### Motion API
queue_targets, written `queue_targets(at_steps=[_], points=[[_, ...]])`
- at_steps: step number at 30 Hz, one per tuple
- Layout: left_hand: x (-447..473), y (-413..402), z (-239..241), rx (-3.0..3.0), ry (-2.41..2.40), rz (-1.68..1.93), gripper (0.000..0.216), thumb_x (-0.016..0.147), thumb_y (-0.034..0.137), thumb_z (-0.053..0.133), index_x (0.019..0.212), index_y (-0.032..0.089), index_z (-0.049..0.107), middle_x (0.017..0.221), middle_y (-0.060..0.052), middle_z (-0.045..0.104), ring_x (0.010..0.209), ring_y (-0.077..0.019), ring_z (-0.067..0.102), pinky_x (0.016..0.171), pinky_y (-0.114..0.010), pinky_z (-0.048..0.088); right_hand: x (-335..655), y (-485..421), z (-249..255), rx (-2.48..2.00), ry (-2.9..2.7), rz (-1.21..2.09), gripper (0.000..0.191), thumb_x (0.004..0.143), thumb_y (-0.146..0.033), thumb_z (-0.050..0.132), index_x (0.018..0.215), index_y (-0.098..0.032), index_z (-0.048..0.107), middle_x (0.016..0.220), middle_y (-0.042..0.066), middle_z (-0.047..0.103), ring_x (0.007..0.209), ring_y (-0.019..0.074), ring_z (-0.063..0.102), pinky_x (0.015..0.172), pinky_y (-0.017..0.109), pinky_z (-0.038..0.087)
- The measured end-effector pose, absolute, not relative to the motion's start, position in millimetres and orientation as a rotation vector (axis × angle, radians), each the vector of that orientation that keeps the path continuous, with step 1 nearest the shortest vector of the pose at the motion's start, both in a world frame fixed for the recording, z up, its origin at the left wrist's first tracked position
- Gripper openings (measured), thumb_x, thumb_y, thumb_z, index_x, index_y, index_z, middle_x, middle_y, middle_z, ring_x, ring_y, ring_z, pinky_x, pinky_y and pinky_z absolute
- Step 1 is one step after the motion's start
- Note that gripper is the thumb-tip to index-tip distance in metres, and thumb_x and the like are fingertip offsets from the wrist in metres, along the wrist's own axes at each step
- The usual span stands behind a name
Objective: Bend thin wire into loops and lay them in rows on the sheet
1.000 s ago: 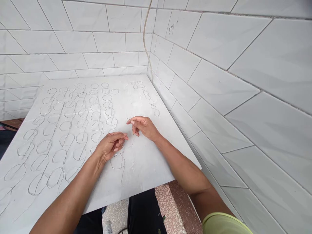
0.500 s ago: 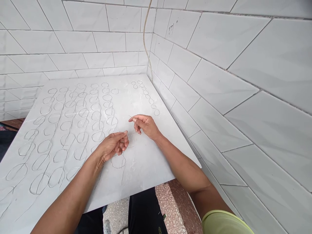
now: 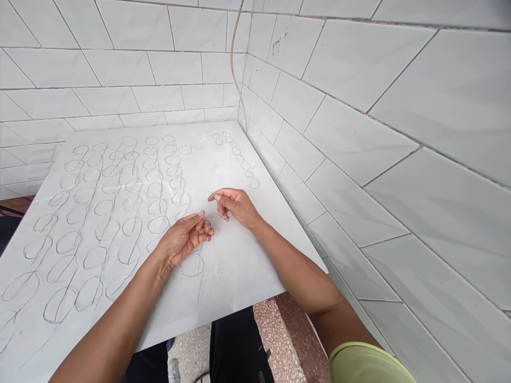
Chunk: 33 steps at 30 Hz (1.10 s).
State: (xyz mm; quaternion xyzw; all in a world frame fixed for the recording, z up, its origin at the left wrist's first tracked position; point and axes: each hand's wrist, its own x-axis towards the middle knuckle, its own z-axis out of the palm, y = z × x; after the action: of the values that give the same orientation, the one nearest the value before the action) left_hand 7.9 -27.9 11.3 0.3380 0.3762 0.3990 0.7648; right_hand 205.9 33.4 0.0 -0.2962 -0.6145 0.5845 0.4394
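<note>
Gripping thin wire, left hand curls above its loop; right hand pinches the end.

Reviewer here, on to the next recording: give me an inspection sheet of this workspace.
Surface: white slab.
Job's things: rows of wire loops; one loop sits just below the left hand.
Clutter: whitish smudges on the slab.
Hands: right hand pinches thin wire; left hand's fingers curl around wire.
Cables: pale cable running down the wall corner.
Surroundings: white tiled walls; speckled floor below.
</note>
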Motion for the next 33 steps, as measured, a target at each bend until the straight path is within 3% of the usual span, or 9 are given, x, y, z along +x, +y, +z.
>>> queue_targets(at_steps=[7, 10, 16, 21, 24, 29, 33], points=[[14.6, -30.0, 6.0, 0.735, 0.827, 0.937, 0.036, 0.089, 0.039, 0.073, 0.07, 0.016, 0.052, 0.078, -0.002, 0.057, 0.079, -0.0162, 0.064, 0.071, -0.027, 0.053, 206.7, 33.8, 0.7, -0.76, -1.504, 1.461, 0.036, 0.096, -0.049, 0.061, 0.103, -0.016, 0.072, 0.061, -0.003, 0.059, 0.05, 0.0096, 0.05, 0.049, 0.023, 0.043], [17.9, -31.7, 5.4, 0.752, 0.854, 0.968, 0.037, 0.087, 0.042, 0.074, 0.071, 0.017, 0.052, 0.08, -0.002, 0.058, 0.078, -0.0172, 0.066, 0.068, -0.028, 0.053, 206.9, 33.2, 2.4, -0.778, -1.449, 1.472, 0.037, 0.094, -0.051, 0.062, 0.103, -0.016, 0.071, 0.069, -0.001, 0.062, 0.054, 0.0104, 0.054, 0.049, 0.024, 0.046], [20.3, -31.8, 7.8, 0.726, 0.919, 1.102, 0.038, 0.085, 0.046, 0.076, 0.074, 0.016, 0.055, 0.078, 0.0, 0.057, 0.084, -0.019, 0.071, 0.079, -0.032, 0.058, 203.3, 30.3, 7.9, -0.8, -1.435, 1.472, 0.041, 0.092, -0.055, 0.063, 0.102, -0.016, 0.07, 0.087, 0.005, 0.066, 0.07, 0.0138, 0.062, 0.05, 0.024, 0.051], [20.6, -31.8, 8.4, 0.79, 0.942, 1.097, 0.038, 0.086, 0.048, 0.075, 0.075, 0.016, 0.057, 0.077, -0.001, 0.059, 0.086, -0.0201, 0.072, 0.083, -0.035, 0.059, 196.7, 30.7, -3.3, -0.979, -1.504, 1.326, 0.031, 0.095, -0.044, 0.058, 0.108, -0.018, 0.069, 0.075, 0.001, 0.065, 0.058, 0.0122, 0.058, 0.048, 0.024, 0.047], [21.4, -32.5, 6.2, 0.86, 0.986, 1.073, 0.039, 0.086, 0.05, 0.074, 0.075, 0.016, 0.059, 0.076, -0.001, 0.06, 0.084, -0.0207, 0.073, 0.083, -0.036, 0.059, 195.5, 30.4, -12.2, -1.039, -1.649, 1.078, 0.029, 0.099, -0.034, 0.049, 0.114, -0.021, 0.07, 0.069, -0.002, 0.062, 0.057, 0.0109, 0.055, 0.054, 0.024, 0.045], [22.4, -32.8, 1.1, 0.921, 1.044, 1.046, 0.044, 0.086, 0.056, 0.073, 0.072, 0.016, 0.059, 0.074, -0.003, 0.061, 0.082, -0.0232, 0.073, 0.081, -0.04, 0.061, 198.3, 29.2, -14.7, -1.022, -1.945, 0.658, 0.03, 0.099, -0.022, 0.043, 0.106, -0.019, 0.072, 0.067, -0.002, 0.058, 0.059, 0.0114, 0.051, 0.062, 0.027, 0.04], [22.9, -33.4, 0.7, 0.94, 1.063, 1.048, 0.045, 0.084, 0.057, 0.073, 0.073, 0.016, 0.058, 0.078, -0.004, 0.064, 0.082, -0.0238, 0.073, 0.083, -0.042, 0.061, 199.3, 27.7, -7.5, -1.06, -1.922, 0.726, 0.027, 0.101, -0.028, 0.045, 0.106, -0.02, 0.071, 0.067, -0.003, 0.058, 0.059, 0.0116, 0.052, 0.06, 0.026, 0.04]])
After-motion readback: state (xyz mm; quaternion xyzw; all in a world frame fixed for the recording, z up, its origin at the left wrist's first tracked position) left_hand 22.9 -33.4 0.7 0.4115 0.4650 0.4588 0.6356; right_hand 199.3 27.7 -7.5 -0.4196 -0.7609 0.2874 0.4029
